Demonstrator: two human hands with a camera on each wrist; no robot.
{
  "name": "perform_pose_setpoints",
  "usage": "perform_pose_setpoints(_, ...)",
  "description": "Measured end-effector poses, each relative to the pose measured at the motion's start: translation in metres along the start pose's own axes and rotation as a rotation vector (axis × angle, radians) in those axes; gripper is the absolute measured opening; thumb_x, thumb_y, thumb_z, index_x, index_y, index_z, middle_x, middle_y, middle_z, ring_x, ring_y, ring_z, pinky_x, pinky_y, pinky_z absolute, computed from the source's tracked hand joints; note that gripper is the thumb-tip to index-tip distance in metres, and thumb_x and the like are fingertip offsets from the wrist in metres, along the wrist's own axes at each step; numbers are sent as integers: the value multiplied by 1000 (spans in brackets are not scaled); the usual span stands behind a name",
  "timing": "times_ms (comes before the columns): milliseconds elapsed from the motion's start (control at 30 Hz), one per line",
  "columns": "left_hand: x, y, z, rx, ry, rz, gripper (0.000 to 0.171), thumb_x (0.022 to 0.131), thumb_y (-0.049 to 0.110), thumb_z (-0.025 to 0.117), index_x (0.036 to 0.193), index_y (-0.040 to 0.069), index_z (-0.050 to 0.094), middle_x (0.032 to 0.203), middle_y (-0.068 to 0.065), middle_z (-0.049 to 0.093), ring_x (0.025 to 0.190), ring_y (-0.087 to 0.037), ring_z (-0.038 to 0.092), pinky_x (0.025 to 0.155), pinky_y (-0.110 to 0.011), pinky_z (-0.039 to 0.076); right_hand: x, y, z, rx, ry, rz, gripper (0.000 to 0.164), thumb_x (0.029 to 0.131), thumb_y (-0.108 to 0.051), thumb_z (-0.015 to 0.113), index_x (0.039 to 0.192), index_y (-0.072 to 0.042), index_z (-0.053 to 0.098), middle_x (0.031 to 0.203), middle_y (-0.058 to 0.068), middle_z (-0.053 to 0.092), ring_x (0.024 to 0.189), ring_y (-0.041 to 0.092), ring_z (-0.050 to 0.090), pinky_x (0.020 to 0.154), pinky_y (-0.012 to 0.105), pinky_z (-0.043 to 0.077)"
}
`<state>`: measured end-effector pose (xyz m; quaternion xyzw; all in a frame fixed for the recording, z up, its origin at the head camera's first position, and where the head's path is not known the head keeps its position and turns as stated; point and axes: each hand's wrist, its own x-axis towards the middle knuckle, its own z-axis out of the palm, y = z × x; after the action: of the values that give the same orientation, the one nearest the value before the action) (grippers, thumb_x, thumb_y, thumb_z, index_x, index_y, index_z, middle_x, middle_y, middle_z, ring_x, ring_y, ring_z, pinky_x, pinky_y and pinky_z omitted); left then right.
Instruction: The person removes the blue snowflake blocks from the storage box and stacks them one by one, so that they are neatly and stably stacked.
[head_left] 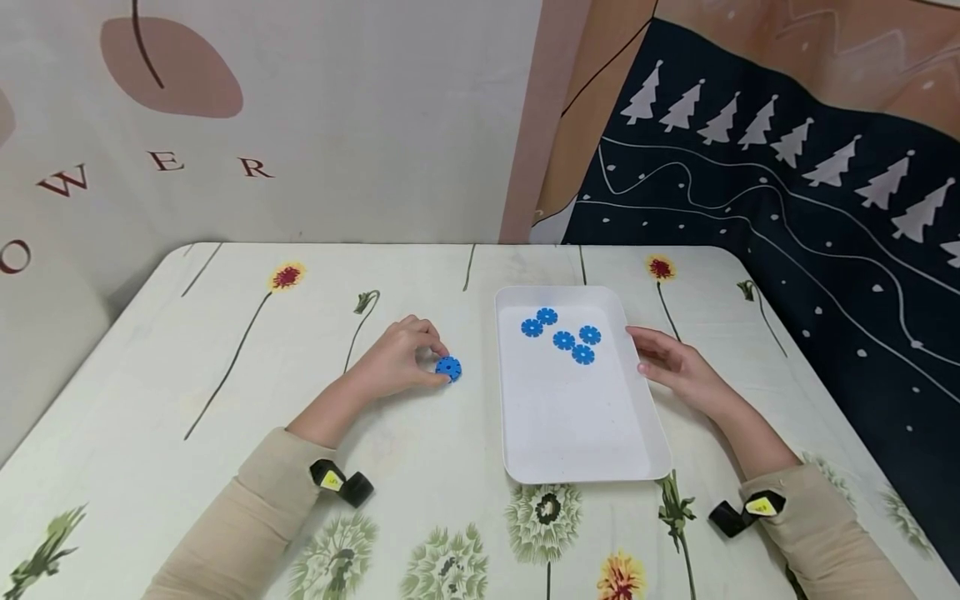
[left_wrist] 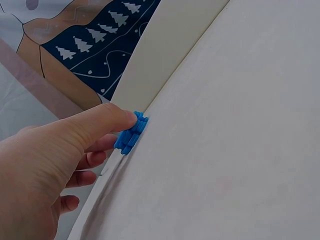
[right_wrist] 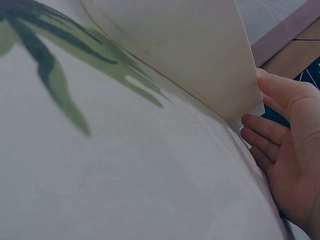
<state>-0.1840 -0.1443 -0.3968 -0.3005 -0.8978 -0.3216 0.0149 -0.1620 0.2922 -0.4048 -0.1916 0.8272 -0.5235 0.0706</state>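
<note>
Dark red letters (head_left: 167,161) reading O, W, E and R curve across the pale wall cloth (head_left: 390,125), beyond and to the left of the white tray (head_left: 581,442). The black wrist cameras (head_left: 341,482), one on either side of the tray's near end, bear yellow labels (head_left: 331,480) whose marks are too small to read. The tray's long axis runs away from the person. Left of the tray, the left hand (head_left: 401,354) pinches a small stack of blue notched discs (head_left: 448,368) between thumb and fingers; being round, the stack has no long side, and it tilts, its flat face showing to the head camera and its layered edge to the left wrist. Five loose blue discs (head_left: 564,340) lie flat toward the tray's far end. At the tray's right wall, the right hand (head_left: 678,371) touches the edge, fingers extended and thumb apart. A flower-printed tablecloth (head_left: 420,467) spreads beneath the tray.
</note>
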Motion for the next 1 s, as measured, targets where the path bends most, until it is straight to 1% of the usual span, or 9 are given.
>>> perform_pose_setpoints(200, 0, -2, 0, 12, -1, -7, 26, 69, 26, 86, 87, 12, 75, 88, 6, 58, 87, -15, 47, 81, -36, 35, -1, 0, 0, 11, -1, -9, 51, 96, -7, 57, 143, 1, 38, 139, 24, 43, 118, 3, 44, 94, 12, 33)
perform_pose_setpoints(333, 1, 1, -2, 0, 14, -19, 28, 72, 29, 84, 91, 10, 75, 92, 3, 59, 91, -17, 48, 81, -37, 37, 0, 0, 0, 12, 0, -5, 52, 96, -8, 57, 143, 1, 38, 139, 24, 43, 118, 3, 44, 94, 12, 33)
perform_pose_setpoints(433, 3, 5, -6, -47, 40, -41, 29, 76, 27, 81, 95, 7, 75, 96, 0, 59, 96, -19, 48, 81, -38, 41, 0, 1, 0, 12, -1, 1, 52, 96, -8, 57, 143, 1, 38, 139, 23, 43, 118, 3, 44, 94, 12, 33)
perform_pose_setpoints(533, 6, 13, -10, -98, 66, -65, 29, 80, 26, 79, 99, 5, 74, 98, -3, 60, 99, -18, 48, 83, -40, 43, 0, 0, 0, 12, -1, 0, 52, 96, -8, 57, 144, 1, 38, 139, 23, 43, 118, 3, 43, 95, 12, 33)
perform_pose_setpoints(633, 10, 22, -13, -138, 76, -65, 30, 81, 26, 78, 102, 5, 73, 98, -5, 62, 100, -18, 48, 83, -42, 43, 0, 0, 0, 10, 0, 0, 52, 96, -9, 57, 144, 0, 38, 139, 23, 43, 119, 3, 44, 95, 12, 33)
perform_pose_setpoints(733, 15, 33, -14, -164, 73, -44, 31, 81, 26, 78, 103, 5, 72, 98, -7, 62, 99, -22, 49, 82, -45, 44, 0, 0, 0, 6, 2, 1, 52, 96, -9, 57, 144, 0, 38, 139, 23, 43, 118, 3, 44, 94, 11, 33)
perform_pose_setpoints(867, 25, 46, -13, -190, 66, 4, 31, 81, 25, 78, 104, 5, 72, 97, -9, 63, 99, -28, 50, 81, -48, 45, 0, 1, 1, 8, 2, 3, 52, 96, -9, 58, 144, 1, 38, 139, 23, 43, 119, 4, 44, 94, 11, 33)
perform_pose_setpoints(1000, 38, 58, -8, -190, 65, 65, 30, 81, 25, 78, 104, 7, 73, 97, -8, 64, 99, -25, 50, 82, -48, 45, 0, 1, 1, 12, 3, 6, 52, 96, -9, 58, 143, 1, 38, 140, 23, 43, 119, 5, 44, 94, 11, 33)
